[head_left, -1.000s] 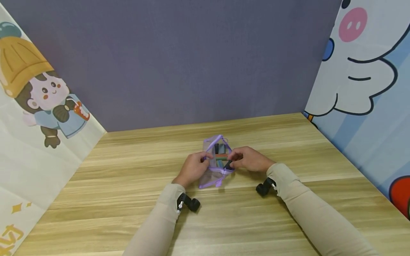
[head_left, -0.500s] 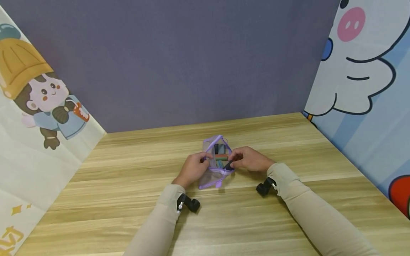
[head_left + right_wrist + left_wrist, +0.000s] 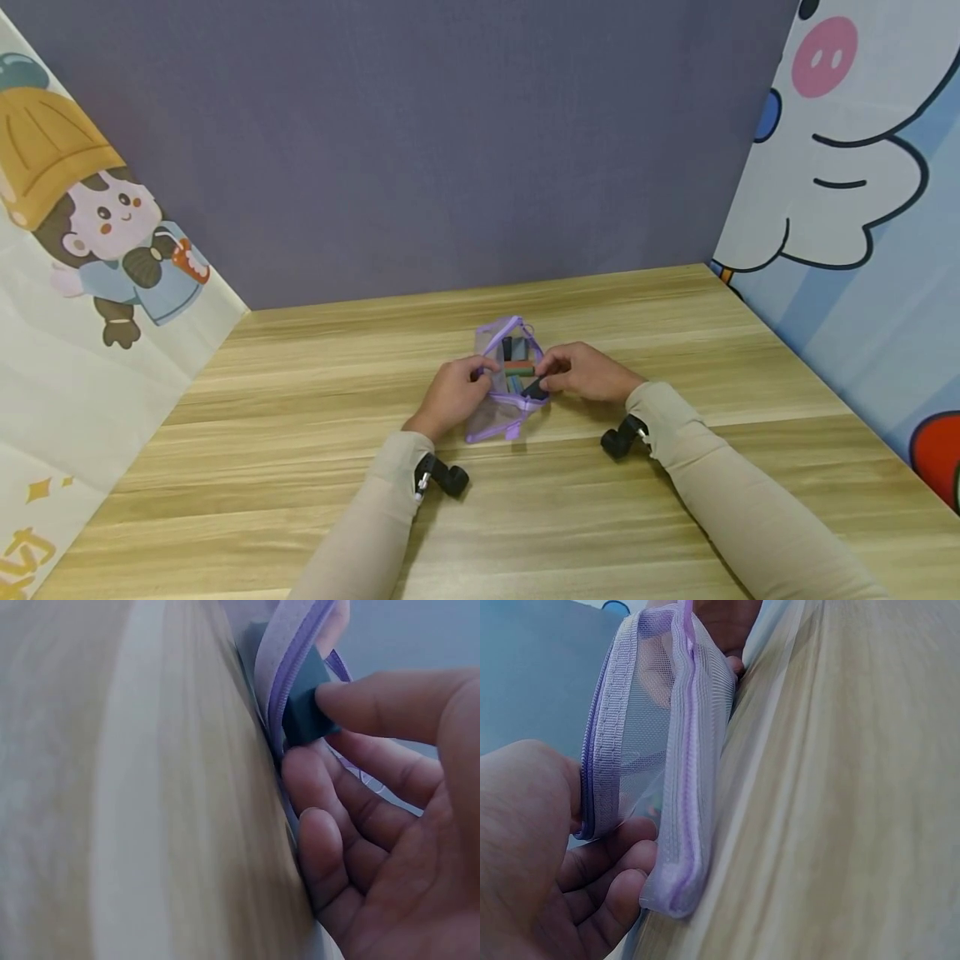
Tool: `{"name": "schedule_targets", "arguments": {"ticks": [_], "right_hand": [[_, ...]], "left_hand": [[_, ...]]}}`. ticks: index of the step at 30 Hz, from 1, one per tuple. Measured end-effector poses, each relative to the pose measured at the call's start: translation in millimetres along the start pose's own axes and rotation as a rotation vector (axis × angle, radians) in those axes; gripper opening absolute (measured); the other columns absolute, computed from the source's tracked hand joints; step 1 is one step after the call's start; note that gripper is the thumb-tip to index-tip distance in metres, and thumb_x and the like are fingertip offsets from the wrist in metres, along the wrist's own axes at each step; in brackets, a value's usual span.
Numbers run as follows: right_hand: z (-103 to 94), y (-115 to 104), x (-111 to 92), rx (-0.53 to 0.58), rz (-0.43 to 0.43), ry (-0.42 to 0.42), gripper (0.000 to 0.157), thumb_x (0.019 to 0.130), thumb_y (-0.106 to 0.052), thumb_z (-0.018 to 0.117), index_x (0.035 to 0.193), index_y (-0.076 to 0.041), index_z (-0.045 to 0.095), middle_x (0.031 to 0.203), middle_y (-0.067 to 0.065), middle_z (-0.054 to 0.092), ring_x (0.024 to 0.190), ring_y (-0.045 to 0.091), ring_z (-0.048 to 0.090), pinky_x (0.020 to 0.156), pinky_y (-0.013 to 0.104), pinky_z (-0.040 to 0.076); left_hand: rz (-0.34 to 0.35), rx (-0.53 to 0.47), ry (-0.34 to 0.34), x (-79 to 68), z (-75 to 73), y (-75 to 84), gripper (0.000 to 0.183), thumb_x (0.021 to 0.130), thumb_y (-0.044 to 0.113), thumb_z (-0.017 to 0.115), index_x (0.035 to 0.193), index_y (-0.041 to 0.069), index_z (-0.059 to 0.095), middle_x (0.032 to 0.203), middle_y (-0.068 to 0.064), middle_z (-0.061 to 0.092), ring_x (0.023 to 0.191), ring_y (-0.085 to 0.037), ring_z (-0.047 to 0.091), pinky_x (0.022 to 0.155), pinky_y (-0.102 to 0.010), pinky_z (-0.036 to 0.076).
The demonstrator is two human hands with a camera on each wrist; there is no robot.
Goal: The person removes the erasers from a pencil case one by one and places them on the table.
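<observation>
A mesh zip pouch with purple trim (image 3: 491, 432) lies unzipped on the table, its mouth spread. My left hand (image 3: 452, 392) holds its left rim; in the left wrist view the thumb side is at the zip edge (image 3: 604, 750) and the other fingers touch the lower mesh. At the pouch's near right corner, my right hand (image 3: 588, 373) pinches a dark block (image 3: 304, 701) between thumb and fingers, partly inside the mouth. Within the pouch lie an orange-and-green piece (image 3: 518, 368), a bluish piece (image 3: 513, 384), a grey block (image 3: 519, 348) and a black piece (image 3: 507, 348).
The wood-grain table (image 3: 300, 467) extends around the pouch. A grey-purple panel (image 3: 450, 150) stands behind it, with cartoon-printed walls at left (image 3: 45, 375) and right (image 3: 900, 333). A small black camera mount sits on each wrist.
The dark block in my right fingers has turned slightly and shows a broader face at the pouch's corner. Both hands and the pouch stay nearly in place.
</observation>
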State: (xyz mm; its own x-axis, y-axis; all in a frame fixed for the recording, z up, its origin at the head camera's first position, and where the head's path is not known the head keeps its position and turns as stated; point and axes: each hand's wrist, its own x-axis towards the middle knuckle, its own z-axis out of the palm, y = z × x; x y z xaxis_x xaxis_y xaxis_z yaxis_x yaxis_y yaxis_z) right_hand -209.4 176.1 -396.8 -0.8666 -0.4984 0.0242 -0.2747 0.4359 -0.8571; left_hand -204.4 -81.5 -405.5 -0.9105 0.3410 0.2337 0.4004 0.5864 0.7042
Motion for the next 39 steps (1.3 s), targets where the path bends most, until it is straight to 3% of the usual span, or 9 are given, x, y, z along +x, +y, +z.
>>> {"name": "schedule_targets", "arguments": {"ticks": [10,39], "right_hand": [[-1.1,4.9,0.7,0.022,0.014,0.020,0.019,0.096,-0.015,0.067,0.112,-0.004,0.070,0.092,0.006,0.067,0.082,0.022,0.061,0.069,0.034,0.052],[-1.2,1.1,2.2,0.095,0.087,0.090,0.024,0.096,-0.020,0.068,0.112,-0.002,0.071,0.092,0.009,0.069,0.082,0.025,0.065,0.071,0.037,0.053]], "left_hand": [[0.014,0.005,-0.002,-0.8,0.2,-0.1,0.026,0.091,0.007,0.058,0.110,0.011,0.074,0.074,0.002,0.059,0.062,-0.012,0.051,0.059,-0.031,0.046],[-0.001,0.006,-0.014,0.3,-0.8,-1.4,0.026,0.091,0.008,0.059,0.111,0.015,0.074,0.075,0.002,0.059,0.062,-0.012,0.051,0.057,-0.029,0.046]]}}
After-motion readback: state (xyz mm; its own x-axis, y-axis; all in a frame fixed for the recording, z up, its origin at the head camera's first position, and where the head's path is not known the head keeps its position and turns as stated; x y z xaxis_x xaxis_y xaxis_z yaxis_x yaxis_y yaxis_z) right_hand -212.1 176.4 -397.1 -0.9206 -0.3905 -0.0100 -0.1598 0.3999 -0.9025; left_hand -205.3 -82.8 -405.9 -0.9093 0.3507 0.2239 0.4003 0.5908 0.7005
